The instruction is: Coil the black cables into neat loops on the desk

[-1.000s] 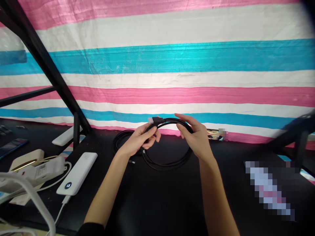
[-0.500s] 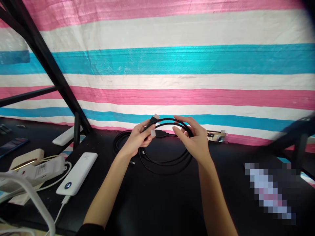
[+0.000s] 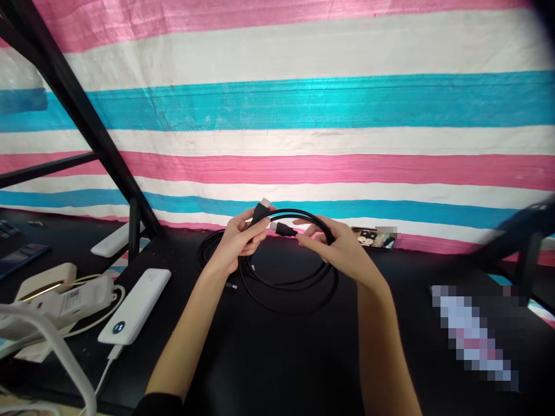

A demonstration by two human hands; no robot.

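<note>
Both hands, left (image 3: 236, 242) and right (image 3: 342, 251), grip a coiled black cable (image 3: 288, 289) over a black table (image 3: 281, 358) before a striped tarp (image 3: 303, 104).

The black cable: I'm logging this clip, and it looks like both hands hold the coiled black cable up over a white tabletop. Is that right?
Not quite. The head view shows the tabletop is black, not white. The rest holds: the left hand and right hand both hold the coiled black cable up over it.

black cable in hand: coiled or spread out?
Coiled. The black cable hangs in several stacked loops between the left hand and right hand, both connector ends loose at the top.
</note>
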